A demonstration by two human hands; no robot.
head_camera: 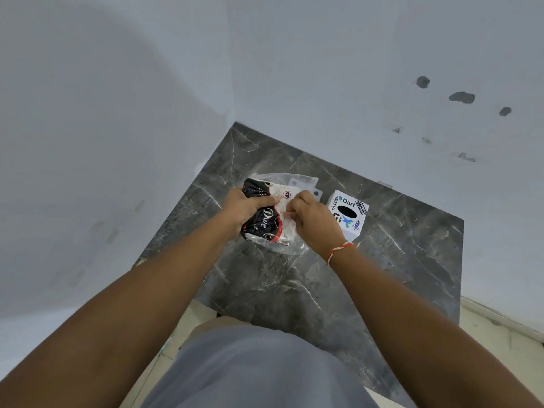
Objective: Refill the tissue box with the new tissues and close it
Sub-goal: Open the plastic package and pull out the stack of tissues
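Note:
A clear plastic pack of new tissues (pixel 266 223), printed black, white and red, lies on the dark marble table (pixel 397 254). My left hand (pixel 245 209) grips its left side. My right hand (pixel 313 219) pinches the plastic wrap near the pack's middle. To the right stands a small white cube tissue box (pixel 348 214) with stickers and a black oval slot on top. It stands apart from both hands, just behind my right wrist. I cannot tell whether the pack's wrap is torn.
The table sits in a corner between two pale walls (pixel 117 113). The right wall has several dark chipped spots (pixel 462 97). The table's near edge runs close to my body, with pale floor (pixel 494 343) at the right.

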